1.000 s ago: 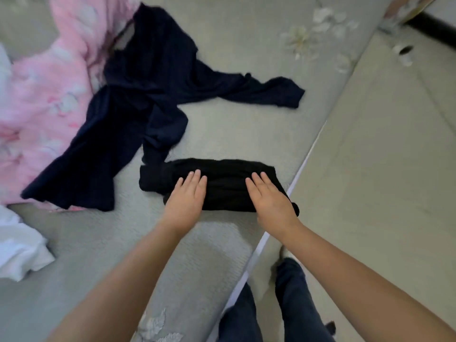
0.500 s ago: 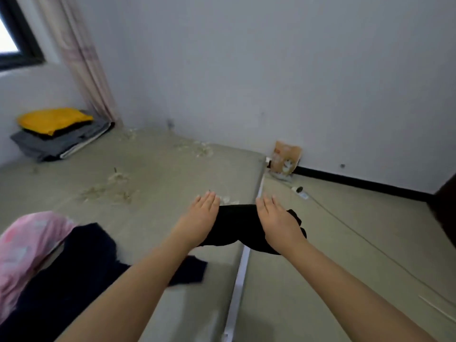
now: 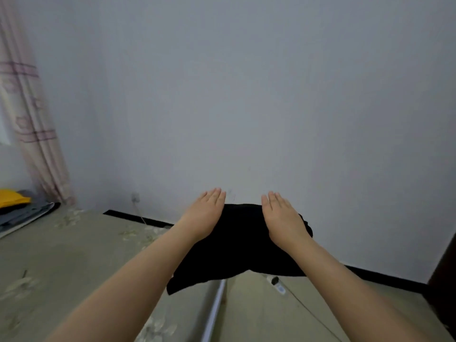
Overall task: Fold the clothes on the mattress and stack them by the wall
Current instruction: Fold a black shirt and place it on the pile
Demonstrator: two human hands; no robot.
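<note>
Pale grey wall (image 3: 246,95) fills most of the view, with a pink-striped curtain (image 3: 32,124) hanging at the far left. Below the curtain, a folded stack (image 3: 22,211) is seen at the left edge: a yellow piece on top, grey and dark layers under it, set on the mattress (image 3: 61,262) close to the wall. The mattress surface is beige with a faint floral print, and its pale edge strip (image 3: 214,309) runs down the middle of the lower frame. To the right of that strip lies bare floor (image 3: 271,322), with a black skirting (image 3: 385,280) along the wall's foot and a thin cable and a small plug block (image 3: 277,285) near it.

A folded black garment (image 3: 237,245) is held up in the air between the two outstretched arms, over the mattress edge. The left hand (image 3: 204,213) is laid flat on its left end, fingers straight and together; the right hand (image 3: 283,218) is laid likewise on its right end (thumbs are hidden beneath, so the pinch underneath cannot be seen). The cloth sags below both wrists, its lower left corner hanging lowest.

A dark edge is seen at the far right.
</note>
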